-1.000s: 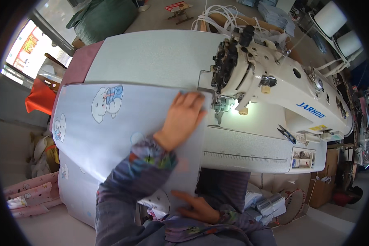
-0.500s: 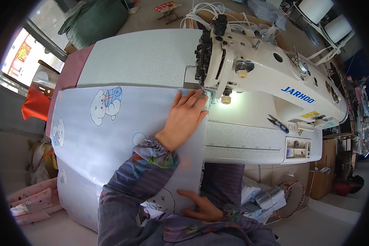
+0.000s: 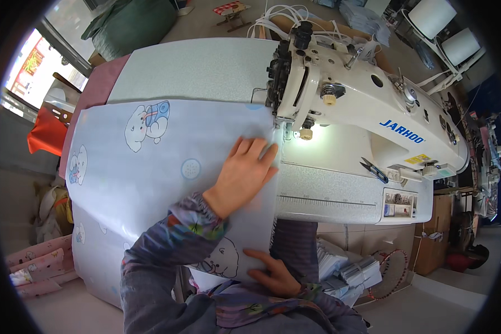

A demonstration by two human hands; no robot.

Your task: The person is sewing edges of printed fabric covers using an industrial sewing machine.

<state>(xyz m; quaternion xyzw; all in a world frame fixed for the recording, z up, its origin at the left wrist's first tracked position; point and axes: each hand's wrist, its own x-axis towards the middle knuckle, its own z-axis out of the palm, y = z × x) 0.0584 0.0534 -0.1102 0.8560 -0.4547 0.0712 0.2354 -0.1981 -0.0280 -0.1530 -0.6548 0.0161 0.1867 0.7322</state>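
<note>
Head view: light patterned cloth [image 3: 128,183] spread over left part of table [image 3: 195,67], hanging past near edge; its right border reaches needle end of sewing machine [image 3: 362,89]. Left hand [image 3: 241,179] flat on cloth near that border, grip open, fingers extended. Right hand [image 3: 276,276] at cloth's border, beyond table's near edge; whether grip pinches cloth, cannot tell. Snips [image 3: 377,173] and tray [image 3: 399,204] toward table's right near corner.

Showing blue lettering [image 3: 402,132] and a yellow label [image 3: 418,159] on the white sewing machine [image 3: 348,78] near three o'clock; running a ruler scale [image 3: 325,201] along the counter [image 3: 195,69] at four.
</note>
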